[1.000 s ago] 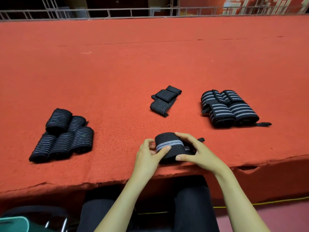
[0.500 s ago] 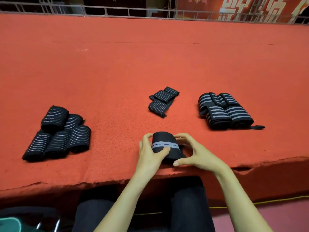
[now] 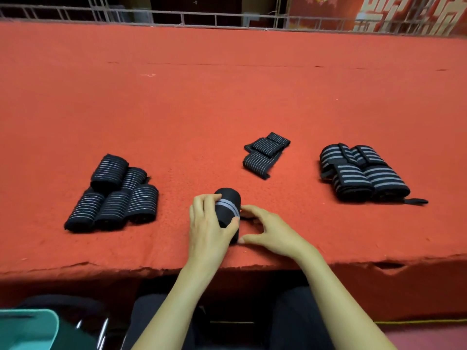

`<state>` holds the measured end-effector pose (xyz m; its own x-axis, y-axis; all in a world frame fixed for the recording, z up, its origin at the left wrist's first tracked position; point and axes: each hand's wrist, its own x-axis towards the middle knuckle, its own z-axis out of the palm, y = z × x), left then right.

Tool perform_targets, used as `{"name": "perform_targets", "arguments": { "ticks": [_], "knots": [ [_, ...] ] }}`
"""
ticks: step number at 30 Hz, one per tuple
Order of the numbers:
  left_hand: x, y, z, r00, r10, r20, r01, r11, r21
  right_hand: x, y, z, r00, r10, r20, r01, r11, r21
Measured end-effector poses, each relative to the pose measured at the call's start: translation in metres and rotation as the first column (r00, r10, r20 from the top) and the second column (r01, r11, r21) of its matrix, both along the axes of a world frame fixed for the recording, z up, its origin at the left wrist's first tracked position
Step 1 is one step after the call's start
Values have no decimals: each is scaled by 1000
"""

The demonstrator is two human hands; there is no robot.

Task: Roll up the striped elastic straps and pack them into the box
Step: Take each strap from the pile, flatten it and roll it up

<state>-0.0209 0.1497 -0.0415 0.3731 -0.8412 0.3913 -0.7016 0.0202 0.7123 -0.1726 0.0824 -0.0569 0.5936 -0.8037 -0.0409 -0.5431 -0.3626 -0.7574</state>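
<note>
I have the roll (image 3: 227,207) near the front edge of the table (image 3: 227,97), standing on end and leaning a little away from me. It is black with one pale band round its middle. My left hand (image 3: 209,228) grips it from the left, fingers curled over the far side and thumb laid across the near face. My right hand (image 3: 271,231) sits just right of the roll in a curved shape. Its forefinger tip is at the roll's side by a short black tail and its thumb tip is at the roll's foot. I cannot tell whether that hand pinches anything or only touches.

Well left of the roll lies a pile (image 3: 113,195) of five rolled straps with thin pale stripes. Three lie side by side and two sit behind them, the far-left one riding on top. Beyond the roll and a little right, a folded strap (image 3: 265,154) lies loose on the red cloth, not rolled. Well right of the roll is a stack (image 3: 361,173) of broad-striped straps, folded and bunched together, with a black tab poking out of its right end.

Below the roll, under the table edge, my dark trousers (image 3: 290,311) show. Far down-left of it is the corner of a teal container (image 3: 27,327). A metal rail (image 3: 202,18) runs along the table's far side.
</note>
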Motion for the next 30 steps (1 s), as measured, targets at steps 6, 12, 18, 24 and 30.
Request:
{"name": "perform_targets", "arguments": {
  "ticks": [6, 12, 18, 24, 30],
  "knots": [
    [-5, 2, 4, 959, -281, -28, 282, 958, 58, -32, -7, 6, 916, -332, 225, 313, 943, 115],
    [-20, -2, 2, 881, -367, -299, 374, 927, -34, -42, 1, 12, 872, -446, 202, 374, 873, 314],
    [-5, -7, -2, 656, -174, -734, 470, 855, 218, -38, 6, 12, 902, -379, 205, 276, 874, 399],
    [0, -8, -4, 680, -294, -671, 447, 892, 61, -35, 9, 15, 844, -255, 472, 151, 957, 247],
    [-2, -5, -22, 826, -393, -403, 449, 892, 49, -32, 9, 5, 905, -125, 407, 96, 991, 92]
  ]
}}
